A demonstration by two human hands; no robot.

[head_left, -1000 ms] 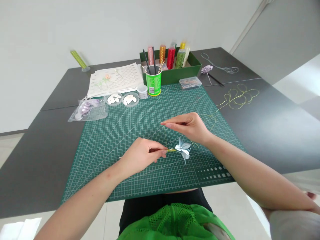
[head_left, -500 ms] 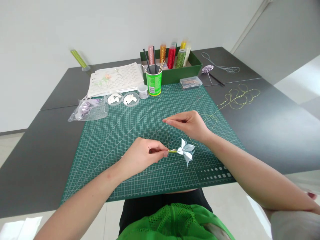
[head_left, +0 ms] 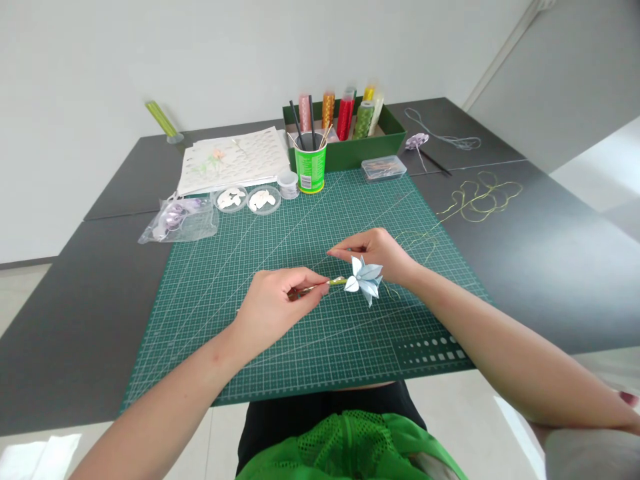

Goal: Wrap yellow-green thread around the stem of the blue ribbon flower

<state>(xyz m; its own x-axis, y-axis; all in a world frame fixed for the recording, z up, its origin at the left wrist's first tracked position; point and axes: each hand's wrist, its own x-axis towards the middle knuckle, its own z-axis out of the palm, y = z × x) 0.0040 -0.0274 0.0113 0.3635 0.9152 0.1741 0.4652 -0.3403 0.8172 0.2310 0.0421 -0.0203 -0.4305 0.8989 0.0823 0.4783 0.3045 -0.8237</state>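
Note:
A pale blue flower (head_left: 364, 279) with pointed petals is held over the green cutting mat (head_left: 210, 247). Its green-wrapped stem lies between the thumb and fingers of my left hand (head_left: 283, 297), blossom pointing right. Just behind the blossom is my right hand (head_left: 377, 252), its fingertips pinched together; whatever they hold is too fine to make out. Thin yellow-green thread (head_left: 483, 197) lies in loops on the table at the right and runs onto the mat towards my right hand.
Behind the mat stand a green cup (head_left: 311, 167) with sticks and a green box (head_left: 345, 155) of thread spools. Two dishes of white petals (head_left: 264, 199), a plastic bag (head_left: 183, 219) and paper sheets (head_left: 260, 157) are at the left. A clear case (head_left: 383, 168) sits further right.
My left hand and the flower have moved up and slightly left. My right hand has come down a little, closer behind the blossom, still pinched.

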